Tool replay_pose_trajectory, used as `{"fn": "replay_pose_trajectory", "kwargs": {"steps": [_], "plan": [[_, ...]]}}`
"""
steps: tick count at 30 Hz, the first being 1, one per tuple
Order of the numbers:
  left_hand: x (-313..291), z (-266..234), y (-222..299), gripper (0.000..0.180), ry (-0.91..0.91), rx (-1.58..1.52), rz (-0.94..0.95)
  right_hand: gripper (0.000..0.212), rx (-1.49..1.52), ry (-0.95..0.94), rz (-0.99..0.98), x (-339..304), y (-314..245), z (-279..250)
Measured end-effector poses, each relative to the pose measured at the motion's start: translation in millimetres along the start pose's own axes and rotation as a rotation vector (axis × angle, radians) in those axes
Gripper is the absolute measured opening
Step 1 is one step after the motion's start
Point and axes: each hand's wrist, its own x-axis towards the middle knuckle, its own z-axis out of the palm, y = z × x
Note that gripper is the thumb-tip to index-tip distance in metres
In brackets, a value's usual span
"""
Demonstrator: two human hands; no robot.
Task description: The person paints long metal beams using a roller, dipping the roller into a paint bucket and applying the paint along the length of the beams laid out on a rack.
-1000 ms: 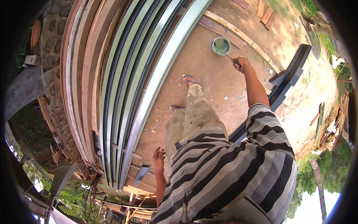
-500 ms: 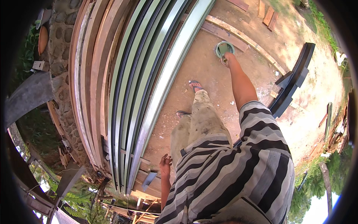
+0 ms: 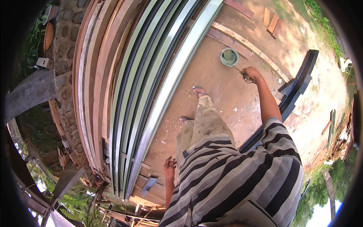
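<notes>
My right hand (image 3: pixel 252 73) is closed round the handle of a thin-rod tool (image 3: pixel 247 78) that looks like a paint roller. Its rod runs to the edge of a round pail (image 3: pixel 220 58) on the dirt ground. Pale green shows inside the pail; the tool's far end cannot be made out. Low at my left side hangs my left hand (image 3: pixel 169 163), fingers loosely bent and apart, holding nothing. Long metal beams with green faces (image 3: pixel 166 77) lie to the left of my feet, the nearest one shiny.
Brown timber lengths (image 3: pixel 104 68) lie beyond the beams, beside a stone wall (image 3: pixel 62 56). A dark metal beam (image 3: pixel 298 87) rests on the right. Planks (image 3: pixel 242 36) and short wood pieces (image 3: pixel 273 24) lie ahead on the ground.
My right hand has moved from above the pail to the right and back toward me, the tool still in it. My left hand hangs much as before.
</notes>
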Motion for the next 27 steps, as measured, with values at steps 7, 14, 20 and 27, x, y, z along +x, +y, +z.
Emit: {"fn": "replay_pose_trajectory", "kwargs": {"steps": [7,14,20,27], "plan": [[15.6,6.7,5.3,0.05,-0.002,-0.041,0.034,0.03,-0.938,0.406,-0.27,-56.8,6.5,23.0],[24.6,1.8,1.3,0.048,-0.004,-0.066,0.068,0.035,-0.638,0.511,-0.344,-17.3,58.9,24.0],[25.6,1.0,-21.7,0.051,0.014,-0.118,0.071,0.038,-0.638,0.46,-0.225,-31.9,49.3,27.9],[25.0,0.4,-25.8,0.049,0.02,-0.135,0.079,0.037,-0.662,0.477,-0.189,-46.2,43.9,35.5]]}}
